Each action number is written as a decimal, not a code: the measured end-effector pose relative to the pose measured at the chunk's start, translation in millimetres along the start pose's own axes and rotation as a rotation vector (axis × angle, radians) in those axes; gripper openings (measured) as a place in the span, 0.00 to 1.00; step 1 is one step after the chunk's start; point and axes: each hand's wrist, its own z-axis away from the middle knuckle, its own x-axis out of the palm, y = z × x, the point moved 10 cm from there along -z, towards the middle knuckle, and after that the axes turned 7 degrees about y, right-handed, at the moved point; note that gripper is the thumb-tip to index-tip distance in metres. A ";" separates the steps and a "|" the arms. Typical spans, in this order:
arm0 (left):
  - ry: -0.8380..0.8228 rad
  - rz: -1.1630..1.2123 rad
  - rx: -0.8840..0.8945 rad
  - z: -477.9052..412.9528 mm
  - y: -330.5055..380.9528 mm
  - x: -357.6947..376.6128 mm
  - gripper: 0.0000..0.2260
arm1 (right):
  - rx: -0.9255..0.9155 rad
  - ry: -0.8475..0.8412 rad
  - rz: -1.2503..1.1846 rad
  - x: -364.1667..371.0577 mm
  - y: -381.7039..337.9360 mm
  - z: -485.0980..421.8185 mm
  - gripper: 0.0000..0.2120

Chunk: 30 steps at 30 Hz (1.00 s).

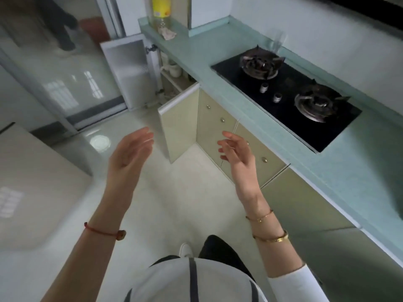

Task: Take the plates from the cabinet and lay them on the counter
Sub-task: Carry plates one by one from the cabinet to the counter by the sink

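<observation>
Both my hands hang in the air over the pale floor, palms facing each other, holding nothing. My left hand point(128, 153) has its fingers loosely apart. My right hand point(237, 153) is open too, close in front of the beige lower cabinets. The cabinet under the pale green counter point(200, 59) stands open, with two doors swung out: a beige one point(178, 123) near my hands and a white one point(128, 68) farther off. Inside the cabinet point(172, 70) I make out pale crockery on a shelf. No plate lies on the counter.
A black two-burner gas hob point(285, 99) is set into the counter to the right. A yellow-labelled bottle point(161, 12) and a crumpled cloth point(168, 33) sit at the counter's far end. A pale appliance top point(32, 188) fills the left. Someone's legs point(63, 29) stand beyond the doorway.
</observation>
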 end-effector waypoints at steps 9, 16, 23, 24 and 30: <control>0.219 0.062 -0.005 -65.6 -14.2 -104.8 0.15 | -0.014 -0.233 0.043 156.5 -0.5 -49.1 0.12; 0.310 0.055 -0.004 -162.4 -12.4 -152.8 0.19 | -0.026 -0.341 0.042 279.2 -4.9 -123.0 0.12; 0.302 0.049 -0.017 -286.5 -10.8 -186.5 0.16 | -0.051 -0.349 0.037 382.1 -22.7 -202.5 0.11; 0.296 0.048 -0.019 -304.4 -12.0 -191.8 0.16 | -0.049 -0.343 0.038 395.3 -23.7 -213.2 0.11; 0.224 0.031 -0.042 -400.3 -23.9 -216.4 0.15 | -0.015 -0.265 0.052 455.2 -21.6 -262.8 0.13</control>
